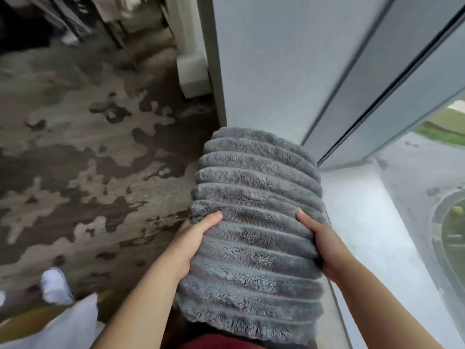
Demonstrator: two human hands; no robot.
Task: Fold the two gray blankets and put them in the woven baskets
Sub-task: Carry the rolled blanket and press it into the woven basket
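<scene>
A folded gray blanket (254, 222) with fluffy ribbed stripes fills the lower middle of the head view, held up in front of me. My left hand (193, 240) grips its left side with the thumb on top. On the opposite side, my right hand (319, 238) clasps the blanket in the same way. No woven basket and no second blanket are in view.
A patterned brown and beige carpet (83, 152) covers the floor to the left. A white wall and a window frame (352, 102) rise to the right, with a white sill (372, 235) beside the blanket. My white shoe (55, 285) shows at lower left.
</scene>
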